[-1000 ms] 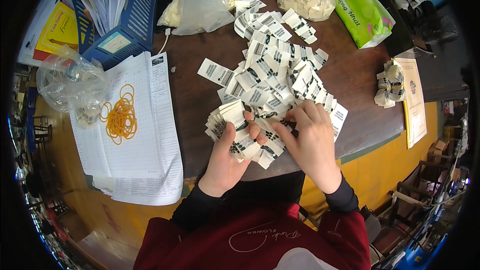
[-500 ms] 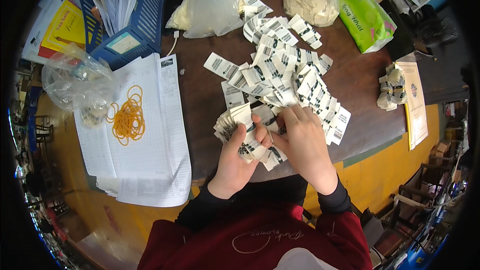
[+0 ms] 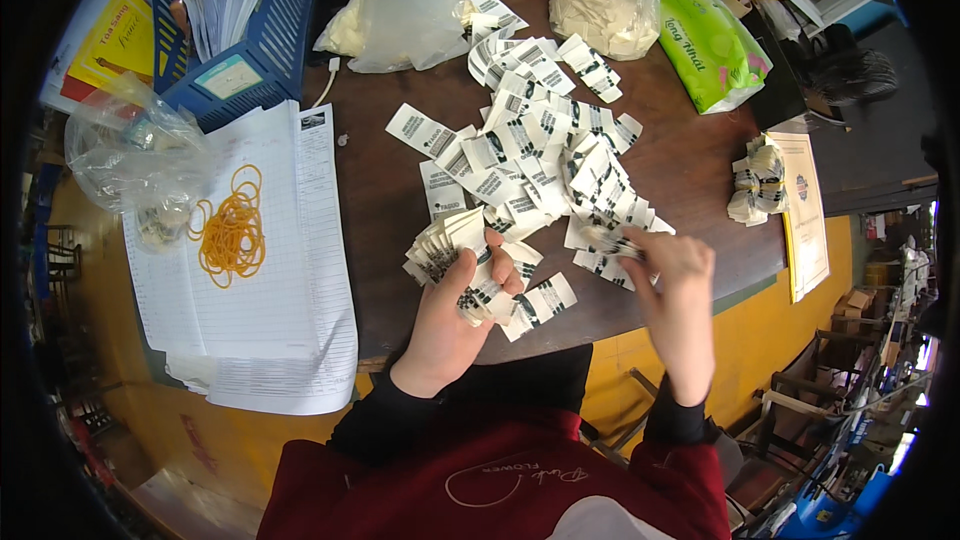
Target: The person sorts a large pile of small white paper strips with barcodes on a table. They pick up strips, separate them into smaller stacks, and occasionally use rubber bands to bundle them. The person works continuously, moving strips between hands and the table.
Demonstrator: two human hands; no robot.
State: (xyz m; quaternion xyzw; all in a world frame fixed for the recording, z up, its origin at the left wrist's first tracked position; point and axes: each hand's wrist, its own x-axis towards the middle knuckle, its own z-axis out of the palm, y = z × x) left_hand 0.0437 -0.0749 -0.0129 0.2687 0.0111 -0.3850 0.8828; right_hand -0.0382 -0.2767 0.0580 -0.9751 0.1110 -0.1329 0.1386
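A thick bundle of white printed labels [image 3: 447, 240] is gripped in my left hand [image 3: 447, 325], thumb on top and fingers curled round its right side. My right hand [image 3: 680, 285] is at the lower right of the loose pile of labels [image 3: 540, 130], its thumb and fingers pinched on a few labels [image 3: 612, 240] that are blurred by motion. Between the hands, a short strip of labels [image 3: 540, 306] lies near the table's front edge. The loose labels overlap in a heap on the brown table [image 3: 700, 190], and some are partly hidden.
Orange rubber bands [image 3: 232, 235] lie on paper sheets [image 3: 270, 340] at left, beside a clear plastic bag [image 3: 135, 155] and a blue basket [image 3: 230, 80]. Bags of labels [image 3: 610, 15] and a green tissue pack [image 3: 712, 45] stand behind. Tied label bundles [image 3: 757, 180] sit at right.
My right hand has moved away from my left, rightward to the pile's lower right edge. The left hand still holds its bundle. The whole view has shifted slightly.
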